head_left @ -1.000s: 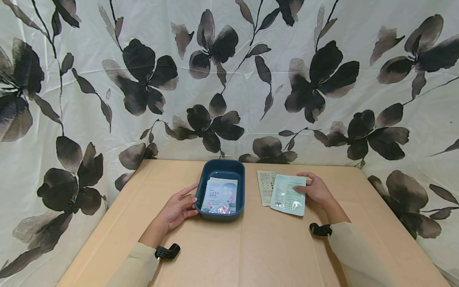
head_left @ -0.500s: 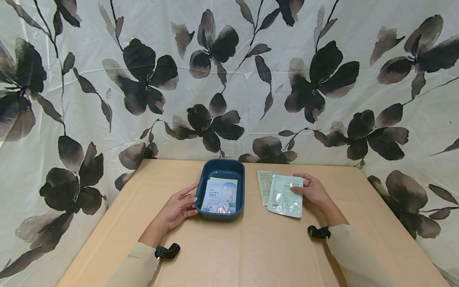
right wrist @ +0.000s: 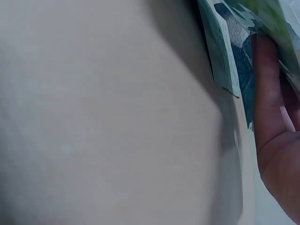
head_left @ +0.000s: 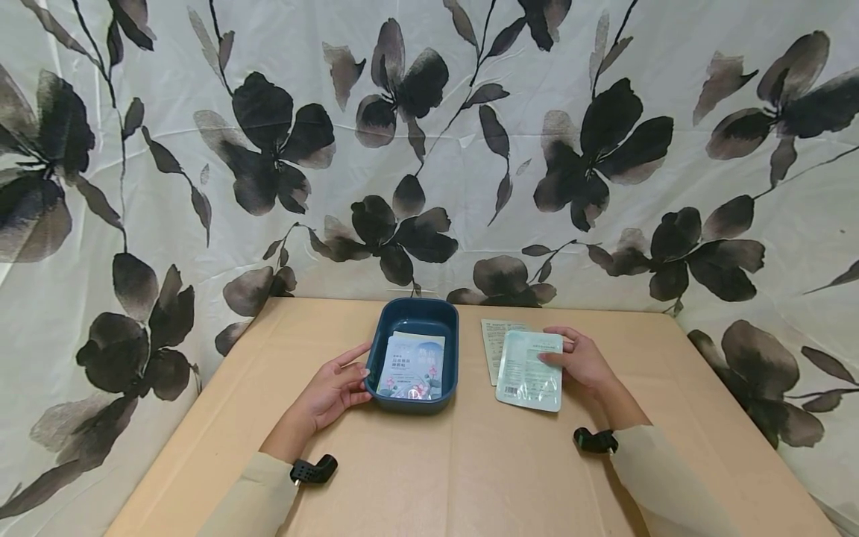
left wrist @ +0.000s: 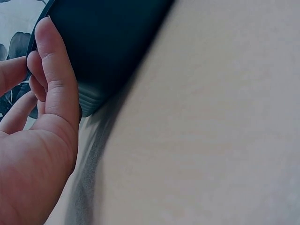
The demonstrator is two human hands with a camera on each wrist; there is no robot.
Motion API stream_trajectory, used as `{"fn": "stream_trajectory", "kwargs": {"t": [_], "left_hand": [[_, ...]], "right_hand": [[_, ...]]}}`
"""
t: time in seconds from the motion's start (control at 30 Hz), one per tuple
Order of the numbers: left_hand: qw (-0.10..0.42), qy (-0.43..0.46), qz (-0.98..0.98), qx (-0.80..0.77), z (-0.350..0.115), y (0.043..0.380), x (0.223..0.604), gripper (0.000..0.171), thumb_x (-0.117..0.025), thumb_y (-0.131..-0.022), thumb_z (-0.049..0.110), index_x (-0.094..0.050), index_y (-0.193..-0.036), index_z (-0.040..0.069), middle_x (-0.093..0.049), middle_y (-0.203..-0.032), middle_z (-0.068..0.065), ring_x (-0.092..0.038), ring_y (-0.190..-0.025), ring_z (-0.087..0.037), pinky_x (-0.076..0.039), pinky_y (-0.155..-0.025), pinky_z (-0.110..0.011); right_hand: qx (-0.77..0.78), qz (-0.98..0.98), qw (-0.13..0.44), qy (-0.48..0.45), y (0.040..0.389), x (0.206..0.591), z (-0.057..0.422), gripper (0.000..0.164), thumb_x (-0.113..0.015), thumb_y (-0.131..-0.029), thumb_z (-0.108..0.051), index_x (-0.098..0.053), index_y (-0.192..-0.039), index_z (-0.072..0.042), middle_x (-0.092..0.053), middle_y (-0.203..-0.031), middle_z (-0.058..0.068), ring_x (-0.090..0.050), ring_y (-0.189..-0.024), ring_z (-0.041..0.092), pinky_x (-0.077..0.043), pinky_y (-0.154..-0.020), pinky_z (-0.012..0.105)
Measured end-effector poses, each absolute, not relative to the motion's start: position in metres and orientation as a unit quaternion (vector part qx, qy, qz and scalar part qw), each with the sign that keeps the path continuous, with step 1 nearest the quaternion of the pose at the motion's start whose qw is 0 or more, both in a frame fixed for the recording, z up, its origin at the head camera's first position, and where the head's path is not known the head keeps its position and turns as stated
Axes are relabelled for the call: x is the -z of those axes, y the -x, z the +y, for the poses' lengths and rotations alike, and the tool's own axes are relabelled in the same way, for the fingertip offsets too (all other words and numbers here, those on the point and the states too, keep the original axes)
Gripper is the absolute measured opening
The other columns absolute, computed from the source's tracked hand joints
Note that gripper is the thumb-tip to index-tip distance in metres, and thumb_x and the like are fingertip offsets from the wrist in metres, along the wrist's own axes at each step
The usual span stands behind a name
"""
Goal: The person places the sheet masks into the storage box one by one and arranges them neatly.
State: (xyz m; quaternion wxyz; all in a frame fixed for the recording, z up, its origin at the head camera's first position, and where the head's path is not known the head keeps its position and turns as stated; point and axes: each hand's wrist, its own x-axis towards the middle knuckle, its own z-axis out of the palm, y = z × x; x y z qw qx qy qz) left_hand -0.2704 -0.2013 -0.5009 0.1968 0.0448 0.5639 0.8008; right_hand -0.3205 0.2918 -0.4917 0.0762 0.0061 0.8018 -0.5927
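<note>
A dark blue plastic bin (head_left: pixel 413 406) stands near the table's far edge, holding flat packets; the top packet (head_left: pixel 411 369) is pale blue with pink flowers. My left hand (head_left: pixel 334 391) grips the bin's left side, its thumb at the rim and the index finger extended. In the left wrist view the fingertips meet the bin wall (left wrist: pixel 108 51). To the right, my right hand (head_left: pixel 584 362) pinches a mint-green foil sachet (head_left: pixel 526 380) at its right edge, thumb in front and fingers behind. The sachet's printed side faces me.
A second printed packet (head_left: pixel 494 339) lies behind the held sachet, partly covered by it. The tan table (head_left: pixel 456 477) ends at the back against a white floral curtain (head_left: pixel 496 194). Black wrist devices (head_left: pixel 314 470) sit on both wrists.
My right hand has shifted slightly left and toward me with the mint-green sachet, which now hangs more upright and uncovers more of the packet behind. The left hand and bin stay in place.
</note>
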Motion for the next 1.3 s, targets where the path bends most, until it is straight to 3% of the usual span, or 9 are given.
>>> {"fn": "stream_trajectory", "kwargs": {"t": [0.5,0.77,1.03,1.3], "left_hand": [[0.196,-0.042,0.564,-0.801,-0.199,0.270,0.500,0.064,-0.057,-0.104,0.008,-0.031,-0.162,0.018,-0.065,-0.105,-0.003,-0.066,-0.079,-0.013,-0.063,-0.076,-0.030],[0.192,-0.038,0.566,-0.801,-0.199,0.270,0.502,0.066,-0.059,-0.103,0.009,-0.031,-0.162,0.018,-0.064,-0.105,-0.003,-0.065,-0.078,-0.013,-0.063,-0.076,-0.029],[0.192,-0.041,0.564,-0.802,-0.198,0.271,0.502,0.065,-0.057,-0.103,0.008,-0.030,-0.162,0.017,-0.064,-0.104,-0.004,-0.066,-0.078,-0.013,-0.063,-0.076,-0.029],[0.190,-0.038,0.569,-0.799,-0.197,0.273,0.501,0.063,-0.056,-0.104,0.008,-0.031,-0.162,0.018,-0.064,-0.105,-0.005,-0.067,-0.079,-0.013,-0.063,-0.077,-0.030]], "right_hand": [[0.612,0.787,0.084,-0.005,0.316,0.494,0.286,0.072,-0.078,-0.091,-0.014,-0.042,-0.153,-0.009,-0.064,-0.137,0.020,-0.073,-0.094,0.019,-0.063,-0.077,0.032],[0.634,0.767,0.094,0.004,0.315,0.493,0.282,0.072,-0.075,-0.093,-0.009,-0.038,-0.154,-0.008,-0.073,-0.123,0.014,-0.076,-0.091,0.021,-0.064,-0.076,0.034],[0.645,0.758,0.092,0.026,0.313,0.485,0.279,0.074,-0.073,-0.095,-0.011,-0.032,-0.156,-0.006,-0.067,-0.133,0.021,-0.075,-0.096,0.020,-0.063,-0.082,0.033],[0.678,0.727,0.101,0.043,0.312,0.473,0.272,0.079,-0.075,-0.092,-0.011,-0.030,-0.156,-0.007,-0.070,-0.128,0.012,-0.075,-0.098,0.022,-0.063,-0.084,0.038]]}}
